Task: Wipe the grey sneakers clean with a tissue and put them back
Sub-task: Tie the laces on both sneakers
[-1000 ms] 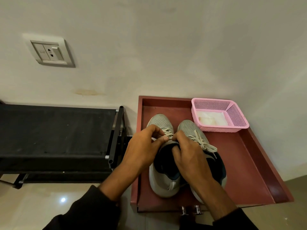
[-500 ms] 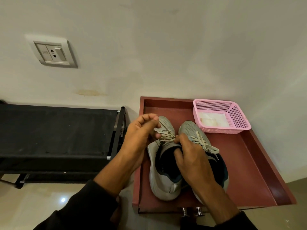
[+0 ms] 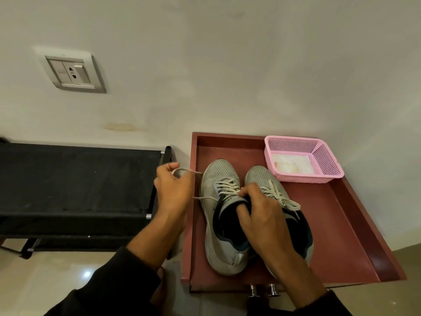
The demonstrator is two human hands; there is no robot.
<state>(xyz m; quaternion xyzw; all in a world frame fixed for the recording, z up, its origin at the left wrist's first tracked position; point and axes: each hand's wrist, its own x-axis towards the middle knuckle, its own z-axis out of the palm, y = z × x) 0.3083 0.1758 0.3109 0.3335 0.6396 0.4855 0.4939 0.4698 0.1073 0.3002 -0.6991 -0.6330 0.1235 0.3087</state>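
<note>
Two grey sneakers stand side by side, toes toward the wall, on a reddish-brown tray-like top. My left hand is out past the tray's left edge and pinches a white lace of the left sneaker, drawn sideways. My right hand grips the tongue and collar of the left sneaker, with its fingers curled into the opening. It partly covers the right sneaker, whose laces lie loosely tied. A white tissue lies in a pink basket at the tray's far right corner.
A black fabric shelf rack stands left of the tray, close to my left hand. The white wall behind carries a socket plate. Two metal knobs stick out under the tray's front edge. Pale floor tiles lie below.
My left hand has pulled the left sneaker's lace out leftward, from over the tongue to beyond the tray's edge. My right hand stays on the tongue.
</note>
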